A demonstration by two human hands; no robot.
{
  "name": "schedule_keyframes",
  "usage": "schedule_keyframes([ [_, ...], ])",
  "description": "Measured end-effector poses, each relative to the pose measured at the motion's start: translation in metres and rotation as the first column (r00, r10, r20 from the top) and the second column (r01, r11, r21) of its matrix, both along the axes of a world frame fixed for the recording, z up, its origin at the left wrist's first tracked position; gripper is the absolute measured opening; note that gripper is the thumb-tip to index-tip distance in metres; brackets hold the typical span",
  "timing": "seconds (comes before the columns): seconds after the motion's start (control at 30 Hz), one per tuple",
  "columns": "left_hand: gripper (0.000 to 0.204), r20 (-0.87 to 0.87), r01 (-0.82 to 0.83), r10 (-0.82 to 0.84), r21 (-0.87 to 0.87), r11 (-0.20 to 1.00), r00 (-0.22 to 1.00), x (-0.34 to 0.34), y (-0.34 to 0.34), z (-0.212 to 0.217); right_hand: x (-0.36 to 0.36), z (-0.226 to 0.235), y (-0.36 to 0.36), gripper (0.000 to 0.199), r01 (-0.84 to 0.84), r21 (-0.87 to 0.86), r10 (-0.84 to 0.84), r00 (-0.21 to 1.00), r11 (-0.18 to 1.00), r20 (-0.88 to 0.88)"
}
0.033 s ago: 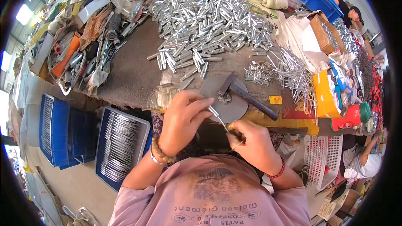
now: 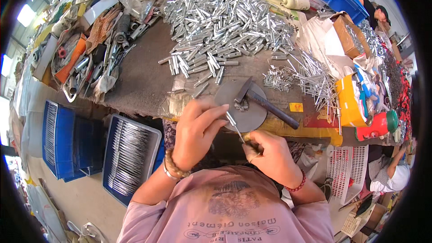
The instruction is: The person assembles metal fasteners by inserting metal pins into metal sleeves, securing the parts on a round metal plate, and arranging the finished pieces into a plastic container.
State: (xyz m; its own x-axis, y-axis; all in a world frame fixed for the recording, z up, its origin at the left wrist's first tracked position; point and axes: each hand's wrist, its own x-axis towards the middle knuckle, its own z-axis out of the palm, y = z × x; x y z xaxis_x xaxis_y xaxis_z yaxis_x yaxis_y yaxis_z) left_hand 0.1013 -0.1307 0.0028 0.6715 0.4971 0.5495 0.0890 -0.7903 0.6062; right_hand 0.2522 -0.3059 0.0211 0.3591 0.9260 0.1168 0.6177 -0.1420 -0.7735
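My left hand pinches a short silver metal tube between thumb and fingers, just in front of the bench edge. From the tube's lower end a thin metal rod runs down to my right hand, whose closed fingers grip its other end. How far the rod sits inside the tube I cannot tell. Just beyond my hands, a hammer lies across a round grey metal plate. Farther back is a large heap of similar silver tubes, with a pile of thin rods to its right.
Below the bench at left stand blue bins holding rows of metal pieces. Tools and cloths clutter the bench's left side. On the right are a yellow box, a red jar with green lid and a white basket.
Both hands, with the tube and rod between them, have shifted very slightly. Everything on the bench looks the same.
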Motion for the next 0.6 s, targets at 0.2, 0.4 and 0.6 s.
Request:
schedule_keyframes([
  [0.2,0.062,-0.029,-0.008,-0.023,-0.784,0.621,0.999,-0.019,-0.037,-0.014,-0.013,0.002,-0.006,0.022,-0.007,-0.204,-0.067,0.933,0.979,-0.353],
  [0.4,0.071,0.105,0.086,0.049,-0.950,0.301,0.993,-0.023,-0.037,-0.016,-0.031,-0.007,0.001,0.025,-0.024,-0.161,-0.043,0.915,0.987,-0.402],
  [0.6,0.069,0.333,0.250,0.205,-0.904,0.346,0.920,-0.037,-0.029,-0.024,-0.036,-0.008,0.007,0.038,-0.024,-0.058,0.007,0.962,0.998,-0.274],
])
